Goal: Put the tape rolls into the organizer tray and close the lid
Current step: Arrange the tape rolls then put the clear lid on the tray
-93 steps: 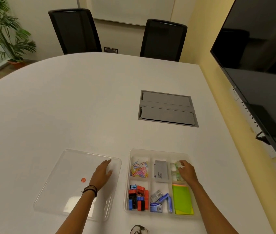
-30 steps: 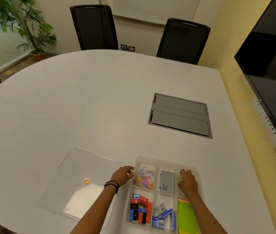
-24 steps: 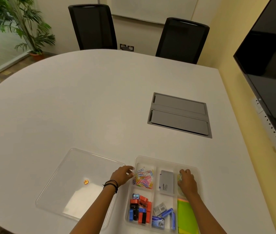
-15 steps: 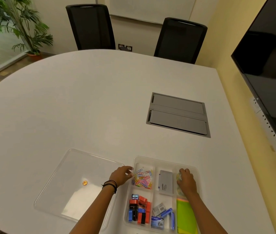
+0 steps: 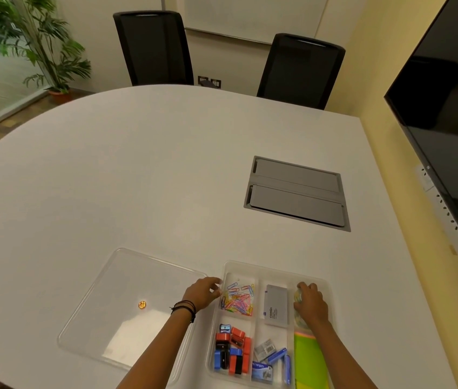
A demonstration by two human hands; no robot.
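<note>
Now, across a wide white table (image 5: 138, 178), rounded at the far end, with two black chairs (image 5: 155, 49) pushed up behind it and a dark screen (image 5: 452, 108) hanging along the right wall. Set flush into the tabletop, a grey hatch (image 5: 296, 193), well beyond the work area. Down near the front edge, off the tray and lying flat to its left, a clear lid (image 5: 127, 304) with a small orange sticker (image 5: 142, 305) near its middle. Just beside it on the right, the clear organizer tray (image 5: 275, 269), divided into compartments. Left hand (image 5: 204, 293), dark bands at the wrist, resting at the tray's far left corner, fingers curled loosely against the rim, clamped on nothing visible. Right hand (image 5: 310, 304) down inside the far right compartment, cupped over the tape rolls (image 5: 297, 296), only a pale sliver peeking out beside the fingers; cannot tell whether actually gripping them or merely pressing. Elsewhere in the tray: green sticky notes (image 5: 310, 360) near right, a grey box (image 5: 276, 304) far middle, coloured paper clips (image 5: 239, 299) far left, red and blue sharpeners (image 5: 232, 350) near left, staple boxes (image 5: 271, 360) near middle.
</note>
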